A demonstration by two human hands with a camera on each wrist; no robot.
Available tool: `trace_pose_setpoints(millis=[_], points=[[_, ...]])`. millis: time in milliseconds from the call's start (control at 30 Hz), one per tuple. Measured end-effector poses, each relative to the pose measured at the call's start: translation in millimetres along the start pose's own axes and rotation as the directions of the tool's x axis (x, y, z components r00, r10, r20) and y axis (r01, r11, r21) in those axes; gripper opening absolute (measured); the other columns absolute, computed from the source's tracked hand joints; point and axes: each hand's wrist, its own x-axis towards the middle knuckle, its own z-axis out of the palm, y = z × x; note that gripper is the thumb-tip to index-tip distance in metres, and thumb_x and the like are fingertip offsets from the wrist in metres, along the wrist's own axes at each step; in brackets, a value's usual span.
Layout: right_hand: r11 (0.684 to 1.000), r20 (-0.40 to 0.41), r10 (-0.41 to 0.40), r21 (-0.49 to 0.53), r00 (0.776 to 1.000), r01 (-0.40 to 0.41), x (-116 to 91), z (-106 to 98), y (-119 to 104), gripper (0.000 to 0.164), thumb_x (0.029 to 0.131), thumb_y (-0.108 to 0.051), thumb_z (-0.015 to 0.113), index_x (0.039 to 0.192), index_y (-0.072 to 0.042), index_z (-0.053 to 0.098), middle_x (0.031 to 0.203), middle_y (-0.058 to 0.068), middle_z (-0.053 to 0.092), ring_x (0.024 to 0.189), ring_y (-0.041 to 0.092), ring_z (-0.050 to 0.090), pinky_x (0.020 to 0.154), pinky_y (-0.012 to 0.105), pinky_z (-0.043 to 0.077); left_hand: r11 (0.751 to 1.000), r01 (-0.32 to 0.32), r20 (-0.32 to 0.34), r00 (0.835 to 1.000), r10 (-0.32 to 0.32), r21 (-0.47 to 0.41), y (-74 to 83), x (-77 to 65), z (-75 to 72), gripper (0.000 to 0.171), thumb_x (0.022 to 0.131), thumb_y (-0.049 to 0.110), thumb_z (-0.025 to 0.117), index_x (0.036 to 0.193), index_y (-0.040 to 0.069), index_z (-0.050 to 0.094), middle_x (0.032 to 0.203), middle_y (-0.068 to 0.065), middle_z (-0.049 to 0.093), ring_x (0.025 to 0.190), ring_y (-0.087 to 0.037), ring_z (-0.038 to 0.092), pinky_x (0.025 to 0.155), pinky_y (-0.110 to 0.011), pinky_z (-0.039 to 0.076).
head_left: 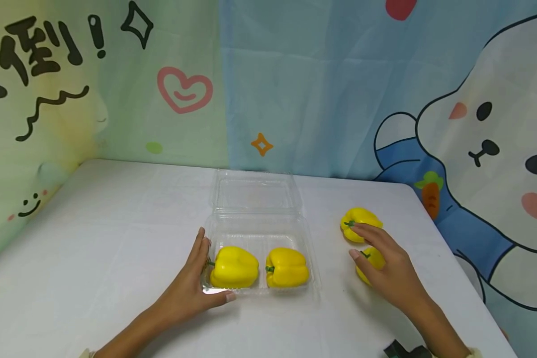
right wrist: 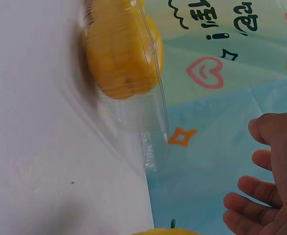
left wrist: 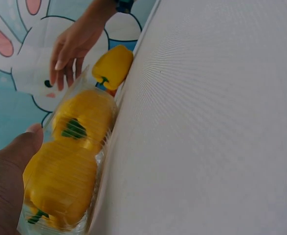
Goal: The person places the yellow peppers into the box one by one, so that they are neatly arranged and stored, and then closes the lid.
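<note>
A clear plastic clamshell container [head_left: 255,222] lies with its lid laid back. Inside, side by side, are a left yellow bell pepper [head_left: 234,267] and a right yellow bell pepper [head_left: 287,267]. My left hand [head_left: 188,281] rests against the container's near left corner, fairly straight fingers along its left side and thumb at the front edge. Over on the right, my right hand [head_left: 396,273] hovers with spread fingers above two loose peppers, a farther one [head_left: 364,216] and a nearer one [head_left: 372,258] that it partly hides. In the right wrist view, the right hand [right wrist: 275,196] holds nothing.
A white-covered table [head_left: 94,238] carries everything. Behind it hangs a printed cloth backdrop [head_left: 304,99], close along the far edge. The table's right edge slants past the loose peppers. A dark strap-like object [head_left: 404,350] sits by the right wrist.
</note>
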Motion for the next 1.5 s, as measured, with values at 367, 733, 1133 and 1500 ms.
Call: trace_pose_setpoints(millis=[367, 733, 1133, 1500], points=[[1.000, -0.033, 0.022, -0.022, 0.999, -0.023, -13, -5, 16, 0.050, 0.085, -0.005, 0.074, 0.132, -0.008, 0.058, 0.131, 0.010, 0.056, 0.123, 0.034, 0.049, 0.099, 0.004, 0.023, 1.000, 0.001, 0.000, 1.000, -0.001, -0.016, -0.1, -0.2, 0.5, 0.126, 0.070, 0.050, 0.084, 0.155, 0.000, 0.005, 0.160, 0.005, -0.017, 0.145, -0.030, 0.010, 0.110, -0.051, 0.023], [0.996, -0.028, 0.089, 0.007, 0.996, -0.089, -23, -9, 36, 0.051, 0.087, -0.011, 0.074, 0.135, -0.009, 0.056, 0.137, 0.012, 0.051, 0.128, 0.035, 0.042, 0.097, 0.003, 0.022, 1.000, 0.001, 0.001, 1.000, -0.001, -0.013, -0.2, -0.5, -0.5, 0.126, 0.070, 0.052, 0.083, 0.154, -0.002, 0.006, 0.160, 0.005, -0.017, 0.145, -0.030, 0.009, 0.110, -0.051, 0.023], [0.972, 0.100, 0.235, -0.011, 0.967, -0.235, -26, -10, 47, 0.076, 0.086, -0.026, 0.076, 0.149, -0.009, 0.037, 0.147, 0.025, 0.034, 0.132, 0.048, 0.033, 0.095, 0.071, 0.032, 1.000, 0.008, 0.003, 1.000, -0.008, -0.018, -0.1, -0.5, 0.0, 0.126, 0.070, 0.051, 0.084, 0.155, 0.001, 0.006, 0.161, 0.004, -0.016, 0.145, -0.030, 0.009, 0.110, -0.052, 0.023], [0.938, 0.230, 0.347, -0.069, 0.909, -0.341, -27, -8, 54, 0.098, 0.081, -0.043, 0.078, 0.153, -0.007, 0.022, 0.147, 0.028, 0.028, 0.122, 0.047, 0.038, 0.093, 0.069, 0.037, 1.000, 0.006, 0.002, 1.000, -0.006, -0.024, -0.9, -0.1, 0.7, 0.126, 0.070, 0.050, 0.084, 0.155, 0.002, 0.005, 0.160, 0.007, -0.017, 0.145, -0.029, 0.010, 0.110, -0.051, 0.023]])
